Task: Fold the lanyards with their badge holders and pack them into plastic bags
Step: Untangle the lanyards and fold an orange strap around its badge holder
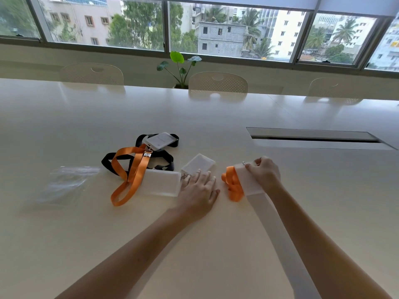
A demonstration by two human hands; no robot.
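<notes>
My right hand (264,173) grips a frosted badge holder (248,180) near its top, with its orange lanyard (232,185) bunched up on the holder's left side. My left hand (199,188) lies flat on the table with straight fingers, its fingertips at another badge holder (197,165). To the left, a third holder (160,182) lies under a loose orange lanyard (131,173). Further back, a black lanyard (157,159) tangles around a fourth holder (160,140). Clear plastic bags (67,184) lie flat at the far left.
The white table (86,126) has a long cable slot (313,139) at the right. Pale chairs (218,83) stand along its far edge, with a potted plant (180,67) behind them below the windows.
</notes>
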